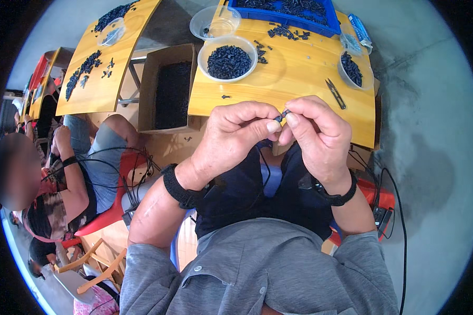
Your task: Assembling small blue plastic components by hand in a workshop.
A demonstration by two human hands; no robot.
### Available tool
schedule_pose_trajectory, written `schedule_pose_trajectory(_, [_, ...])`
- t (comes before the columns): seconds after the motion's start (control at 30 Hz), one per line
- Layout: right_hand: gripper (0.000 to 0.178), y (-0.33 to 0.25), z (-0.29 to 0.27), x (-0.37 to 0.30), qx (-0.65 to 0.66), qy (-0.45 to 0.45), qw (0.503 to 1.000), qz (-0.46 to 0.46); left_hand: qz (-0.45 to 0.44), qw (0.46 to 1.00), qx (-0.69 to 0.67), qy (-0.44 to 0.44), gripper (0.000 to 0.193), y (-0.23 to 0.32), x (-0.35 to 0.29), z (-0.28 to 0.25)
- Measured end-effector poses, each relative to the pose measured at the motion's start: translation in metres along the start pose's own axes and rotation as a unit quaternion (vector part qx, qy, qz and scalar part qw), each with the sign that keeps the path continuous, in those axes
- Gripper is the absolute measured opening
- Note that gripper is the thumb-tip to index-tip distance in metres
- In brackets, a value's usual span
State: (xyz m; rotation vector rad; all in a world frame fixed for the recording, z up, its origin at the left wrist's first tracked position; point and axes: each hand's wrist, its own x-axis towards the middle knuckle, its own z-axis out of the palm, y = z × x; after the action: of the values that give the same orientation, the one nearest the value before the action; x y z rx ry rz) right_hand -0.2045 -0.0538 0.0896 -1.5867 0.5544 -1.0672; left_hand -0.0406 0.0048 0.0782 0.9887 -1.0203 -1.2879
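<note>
Between my two hands, just off the table's near edge, is a small black part (281, 116), mostly covered by fingertips. My left hand (239, 131) pinches one end of it with thumb and forefinger. The other end is in the pinch of my right hand (320, 134). Its exact kind is too small to make out. Beyond my hands, a round clear tub (201, 62) is heaped with small black pieces (229, 62). A single small black piece (225, 96) lies on the table left of my hands. Thread snips (335, 94) lie to the right.
A blue tray (328, 27) of black parts stands at the yellow table's (299, 68) far side, loose parts before it. Another tub (370, 79) sits right, an emptier bowl (215, 23) far left. Left are a cardboard box (148, 89) and a seated person (73, 178). Cables (403, 236) hang right.
</note>
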Motion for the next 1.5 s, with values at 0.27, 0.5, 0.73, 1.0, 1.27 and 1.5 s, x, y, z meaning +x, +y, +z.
schedule_pose_trajectory(0.27, [0.012,0.005,-0.001,0.000,-0.016,-0.003,1.000,-0.012,-0.009,1.000,0.010,-0.012,0.015,-0.004,0.002,-0.006])
schedule_pose_trajectory(0.5, [0.013,0.013,0.000,0.001,-0.019,-0.005,1.000,-0.007,-0.030,0.999,0.008,-0.014,0.014,-0.008,0.004,-0.010])
schedule_pose_trajectory(0.73, [0.012,0.017,-0.001,0.004,-0.035,-0.027,0.999,-0.018,-0.059,0.998,0.019,-0.016,0.013,-0.012,0.005,-0.014])
schedule_pose_trajectory(1.0, [0.015,0.022,-0.006,0.009,-0.125,-0.052,0.988,-0.068,-0.084,0.996,-0.010,-0.017,0.010,-0.010,0.007,-0.011])
schedule_pose_trajectory(1.27, [0.014,0.028,-0.006,0.000,-0.188,-0.028,0.975,-0.119,-0.122,0.991,-0.049,-0.008,0.011,-0.015,0.005,-0.004])
schedule_pose_trajectory(1.5, [0.014,0.030,-0.012,0.003,-0.123,-0.063,0.987,-0.084,-0.120,0.992,-0.038,-0.010,0.011,-0.015,0.006,-0.005])
